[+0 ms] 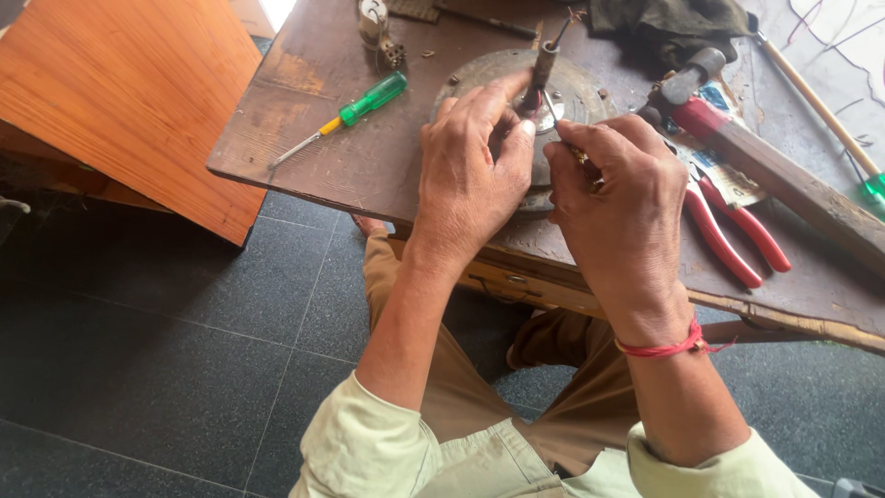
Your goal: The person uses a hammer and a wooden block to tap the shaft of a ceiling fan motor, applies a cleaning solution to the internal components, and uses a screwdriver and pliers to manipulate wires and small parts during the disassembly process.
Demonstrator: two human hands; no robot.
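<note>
A round, rusty metal plate (576, 92) with an upright central shaft (544, 65) lies on a worn wooden table (350, 157). My left hand (466, 175) rests on the plate's near side, with thumb and fingers pinched at the base of the shaft. My right hand (622, 212) sits just right of it, closed on a thin metal tool (553, 111) whose tip points at the shaft's base. A red thread is tied around my right wrist.
A green-handled screwdriver (355, 109) lies left of the plate. Red-handled pliers (737, 231) and a hammer (737, 138) lie to the right. A dark cloth (673, 23) sits at the back. An orange wooden board (129, 92) leans at the left over dark floor tiles.
</note>
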